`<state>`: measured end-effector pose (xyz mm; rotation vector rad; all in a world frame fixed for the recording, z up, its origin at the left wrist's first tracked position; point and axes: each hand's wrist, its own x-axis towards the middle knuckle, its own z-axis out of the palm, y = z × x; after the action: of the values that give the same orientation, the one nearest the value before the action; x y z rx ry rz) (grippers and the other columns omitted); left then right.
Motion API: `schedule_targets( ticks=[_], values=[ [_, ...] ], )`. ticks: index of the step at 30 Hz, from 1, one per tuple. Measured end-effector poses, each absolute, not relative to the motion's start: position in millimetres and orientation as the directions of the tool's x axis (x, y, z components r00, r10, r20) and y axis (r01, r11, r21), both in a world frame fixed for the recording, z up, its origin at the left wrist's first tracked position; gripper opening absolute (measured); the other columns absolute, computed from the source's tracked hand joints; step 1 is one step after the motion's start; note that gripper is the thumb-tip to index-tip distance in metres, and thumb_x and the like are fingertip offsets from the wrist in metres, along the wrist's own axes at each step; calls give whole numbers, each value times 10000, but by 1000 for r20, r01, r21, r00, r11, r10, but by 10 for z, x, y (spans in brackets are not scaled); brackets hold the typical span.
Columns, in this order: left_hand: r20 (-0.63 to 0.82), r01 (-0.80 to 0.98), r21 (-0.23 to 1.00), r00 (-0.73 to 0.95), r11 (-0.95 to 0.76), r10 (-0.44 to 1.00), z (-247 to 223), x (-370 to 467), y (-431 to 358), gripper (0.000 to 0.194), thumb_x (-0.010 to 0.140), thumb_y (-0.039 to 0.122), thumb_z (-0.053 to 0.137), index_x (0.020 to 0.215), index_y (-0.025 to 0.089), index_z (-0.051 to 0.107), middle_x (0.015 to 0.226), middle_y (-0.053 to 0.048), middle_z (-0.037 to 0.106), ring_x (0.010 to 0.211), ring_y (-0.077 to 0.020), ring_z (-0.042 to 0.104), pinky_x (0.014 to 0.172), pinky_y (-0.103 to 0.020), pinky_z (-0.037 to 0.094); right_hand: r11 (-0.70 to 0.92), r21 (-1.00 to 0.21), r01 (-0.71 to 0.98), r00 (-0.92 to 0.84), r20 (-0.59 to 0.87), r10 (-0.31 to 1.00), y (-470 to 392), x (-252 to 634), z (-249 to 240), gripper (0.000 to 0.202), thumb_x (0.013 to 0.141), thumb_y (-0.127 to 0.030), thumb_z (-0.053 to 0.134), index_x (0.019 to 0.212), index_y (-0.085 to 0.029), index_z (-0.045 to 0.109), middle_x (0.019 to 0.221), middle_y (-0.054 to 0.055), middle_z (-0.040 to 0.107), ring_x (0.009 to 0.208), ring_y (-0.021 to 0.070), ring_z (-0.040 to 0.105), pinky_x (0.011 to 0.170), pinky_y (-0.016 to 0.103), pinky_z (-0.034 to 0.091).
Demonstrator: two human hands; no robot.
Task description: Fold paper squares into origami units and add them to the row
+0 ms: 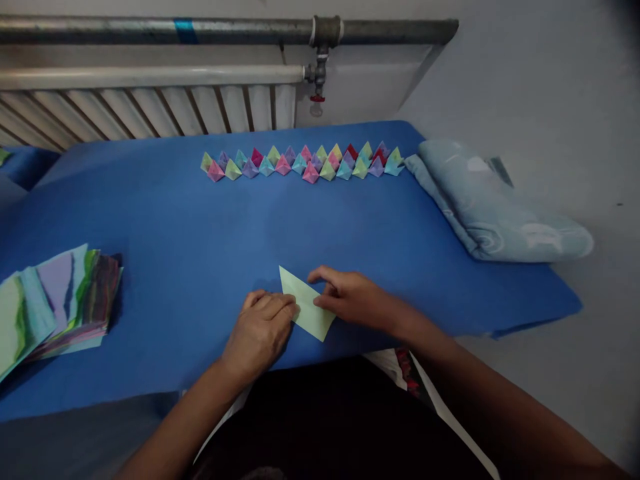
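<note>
A pale green sheet of paper (311,310), folded into a slanted four-sided shape, lies on the blue cloth near the front edge. My left hand (263,328) rests on the paper's left side, fingers pressed together over its edge. From the right, my right hand (347,297) reaches over the paper's right part with thumb and index finger apart; the thumb touches or hovers just over the paper. Beyond them, two rows of small folded paper pieces (311,173) in several colours stand on the cloth.
A stack of coloured paper sheets (65,293) lies at the left. A folded light blue blanket (500,213) sits at the right, by the wall. Behind the blue-covered surface (200,227) are a white radiator (175,110) and a metal pipe (125,31).
</note>
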<state>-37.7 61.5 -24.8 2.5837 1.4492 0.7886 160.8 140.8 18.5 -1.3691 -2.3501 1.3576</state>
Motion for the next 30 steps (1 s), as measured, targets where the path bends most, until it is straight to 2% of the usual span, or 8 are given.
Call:
schedule_targets(
  ticks=[5, 10, 13, 20, 23, 26, 28, 30],
  values=[
    [370, 754, 308, 467, -580, 803, -186, -393, 582, 191, 890, 217, 561, 1060, 170, 631, 1105, -85, 698, 973, -209, 648, 940, -419, 394, 87, -788, 609, -566, -355, 744, 1221, 1821, 108, 233, 806, -161, 512, 997, -227, 629, 590, -70, 489, 547, 101, 446, 550, 224, 322],
    [359, 762, 288, 475, -580, 803, -176, -376, 567, 220, 880, 251, 583, 1078, 161, 613, 1089, -96, 696, 995, -230, 644, 942, -428, 394, 2, -804, 595, -459, -338, 822, 1201, 1827, 47, 302, 808, -154, 497, 1093, -226, 567, 574, -82, 476, 522, 99, 425, 522, 224, 290],
    [378, 770, 257, 476, -584, 794, -192, -356, 565, 214, 886, 247, 576, 1079, 159, 605, 1049, -93, 701, 973, -225, 648, 928, -420, 400, -59, -821, 568, -452, -371, 811, 1216, 1833, 43, 260, 800, -155, 486, 1035, -231, 568, 539, -89, 444, 503, 101, 408, 501, 223, 279],
    [434, 804, 145, 472, -576, 768, -267, -298, 562, 124, 900, 164, 544, 1000, 155, 617, 989, -82, 713, 916, -210, 652, 894, -402, 412, -162, -853, 496, -449, -412, 793, 1245, 1859, 22, 189, 784, -133, 472, 907, -218, 588, 644, -52, 556, 560, 100, 465, 543, 224, 332],
    [461, 819, 113, 458, -563, 760, -283, -275, 559, 111, 904, 143, 540, 967, 157, 631, 965, -72, 716, 889, -206, 650, 866, -392, 418, -19, -818, 575, -437, -326, 838, 1223, 1896, 7, 138, 835, -188, 479, 889, -216, 603, 660, -40, 553, 566, 109, 468, 548, 233, 346],
    [478, 830, 109, 438, -546, 761, -286, -257, 556, 87, 892, 135, 566, 938, 151, 638, 952, -66, 717, 871, -208, 648, 851, -388, 418, 288, -749, 597, -463, -28, 886, 1186, 1958, -25, 188, 842, -143, 466, 924, -213, 620, 797, 8, 601, 707, 143, 548, 658, 269, 423],
    [482, 835, 122, 423, -537, 767, -287, -250, 555, 76, 886, 135, 581, 933, 150, 639, 954, -63, 718, 866, -207, 648, 850, -385, 416, 478, -681, 555, -541, 141, 829, 1168, 1993, -70, 268, 799, -69, 476, 962, -212, 633, 948, 47, 623, 870, 175, 575, 784, 312, 453],
    [485, 836, 136, 411, -531, 772, -290, -248, 555, 69, 885, 137, 587, 929, 149, 640, 953, -63, 719, 866, -209, 647, 847, -383, 415, 595, -611, 522, -620, 207, 757, 1163, 2009, -133, 286, 786, -54, 515, 986, -209, 648, 1045, 70, 620, 957, 200, 560, 849, 349, 453]
  ],
)
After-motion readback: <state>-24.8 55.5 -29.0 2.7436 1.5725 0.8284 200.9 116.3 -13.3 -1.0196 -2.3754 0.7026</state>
